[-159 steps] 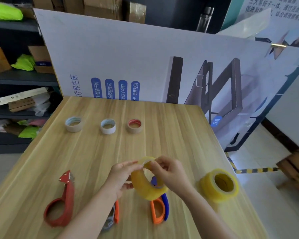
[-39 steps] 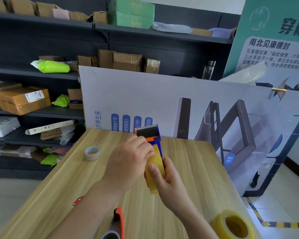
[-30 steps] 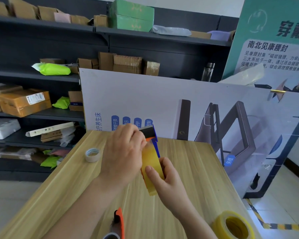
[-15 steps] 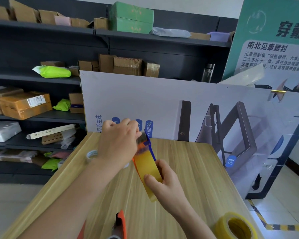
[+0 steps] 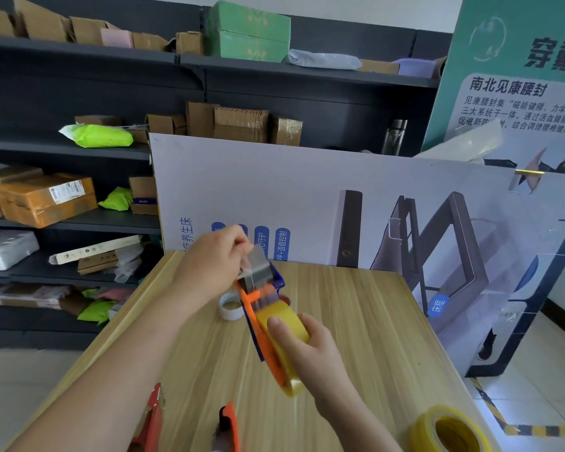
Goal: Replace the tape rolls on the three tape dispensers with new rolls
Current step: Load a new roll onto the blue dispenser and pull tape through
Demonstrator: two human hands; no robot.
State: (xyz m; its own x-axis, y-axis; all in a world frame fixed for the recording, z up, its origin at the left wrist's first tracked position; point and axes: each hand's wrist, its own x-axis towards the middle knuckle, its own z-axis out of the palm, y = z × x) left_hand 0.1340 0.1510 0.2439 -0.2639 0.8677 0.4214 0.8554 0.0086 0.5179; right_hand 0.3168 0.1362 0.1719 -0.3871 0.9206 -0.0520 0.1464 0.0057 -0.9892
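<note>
Where the pale wood-grain surface (image 5: 356,321) is running out at the bottom of the view, three things are lying closest. A red dispenser (image 5: 150,422) is on the left with an orange dispenser (image 5: 229,425) beside it, both cut off by the frame. A spare yellow roll (image 5: 447,432), a glossy translucent ring, is lying near the surface's right edge.

Just beyond them the right hand (image 5: 310,350) is gripping the yellow roll (image 5: 291,383), thumb lying across its smooth outer band and fingers curling round behind. That roll is sitting in an orange-and-blue dispenser (image 5: 250,300), a flat plastic frame held on edge above the middle of the surface, its head pointing away from the person. At the head, the left hand (image 5: 212,259) is pinching the end of a tape strip (image 5: 255,265), which is stretching clear and shiny up from the roll over the dark roller.

Below the dispenser's head a white core (image 5: 230,308), a short empty ring, is standing on the surface. A reddish ring (image 5: 286,300) is showing just right of it, mostly hidden.

Behind the surface a large printed board (image 5: 274,190) is standing upright. Farther back, dark shelves (image 5: 79,220) are carrying cardboard boxes (image 5: 46,197), bright green bags (image 5: 98,137), a green box (image 5: 248,31) and a clear bottle (image 5: 393,137).
</note>
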